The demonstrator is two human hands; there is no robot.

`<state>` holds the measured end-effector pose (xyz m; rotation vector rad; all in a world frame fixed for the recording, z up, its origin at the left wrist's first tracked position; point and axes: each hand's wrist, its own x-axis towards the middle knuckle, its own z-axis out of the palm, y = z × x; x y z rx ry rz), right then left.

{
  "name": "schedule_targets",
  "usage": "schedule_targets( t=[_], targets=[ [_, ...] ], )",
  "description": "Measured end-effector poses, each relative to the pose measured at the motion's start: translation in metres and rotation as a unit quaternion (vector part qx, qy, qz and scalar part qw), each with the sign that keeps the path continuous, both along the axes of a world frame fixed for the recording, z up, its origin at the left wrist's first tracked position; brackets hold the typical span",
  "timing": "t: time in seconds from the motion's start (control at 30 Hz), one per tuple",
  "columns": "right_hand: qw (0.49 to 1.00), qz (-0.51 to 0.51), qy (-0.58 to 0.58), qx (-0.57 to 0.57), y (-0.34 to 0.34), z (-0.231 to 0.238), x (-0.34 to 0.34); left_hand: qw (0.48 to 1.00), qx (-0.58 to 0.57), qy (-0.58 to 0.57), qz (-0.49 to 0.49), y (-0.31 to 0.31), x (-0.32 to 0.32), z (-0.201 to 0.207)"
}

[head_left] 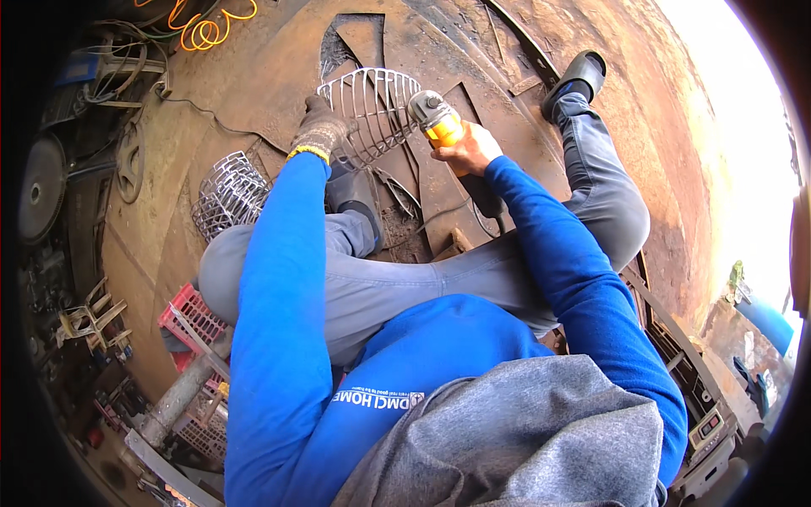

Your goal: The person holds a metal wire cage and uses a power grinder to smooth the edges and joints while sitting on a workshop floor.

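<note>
My left hand (320, 128), in a knitted glove with a yellow cuff, is closed on the left edge of a curved metal wire basket (378, 111). The basket's bars fan out above my shoe, over the rusty metal floor. In my bare right hand (475, 152) is a yellow angle grinder (443, 129), its body wrapped by my fingers. The grinder's grey head is at the basket's right edge; whether they touch I cannot tell. Its disc cannot be made out clearly.
More wire baskets (231, 193) are piled left of my knee. A red plastic crate (193, 318) stands farther back by my left arm. An orange coiled hose (205, 32) lies at the far left, and a dark cord (218, 121) crosses the floor. Metal strips lie ahead.
</note>
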<state>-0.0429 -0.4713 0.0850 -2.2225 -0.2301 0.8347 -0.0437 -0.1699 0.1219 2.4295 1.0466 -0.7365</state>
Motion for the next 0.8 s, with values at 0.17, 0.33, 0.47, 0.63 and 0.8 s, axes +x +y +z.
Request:
schedule_targets(
  t=[0.17,0.33,0.47,0.63,0.8],
  targets=[
    [1.000,0.015,-0.008,-0.009,0.006,-0.002,-0.001,1.000,-0.003,-0.012,-0.009,0.001,0.000,-0.002],
    [0.999,0.037,-0.017,-0.005,0.004,-0.012,-0.006,1.000,-0.011,-0.016,-0.004,0.004,0.000,-0.003],
    [0.999,0.039,-0.002,-0.015,-0.002,-0.016,-0.007,1.000,-0.005,-0.020,0.005,0.005,0.003,-0.004],
    [0.998,0.020,0.018,-0.054,-0.011,-0.011,-0.006,1.000,-0.002,-0.012,0.014,0.004,0.004,-0.003],
    [0.998,-0.002,0.017,-0.059,-0.012,-0.014,-0.005,1.000,-0.005,-0.024,0.005,0.011,0.003,-0.014]
  ],
)
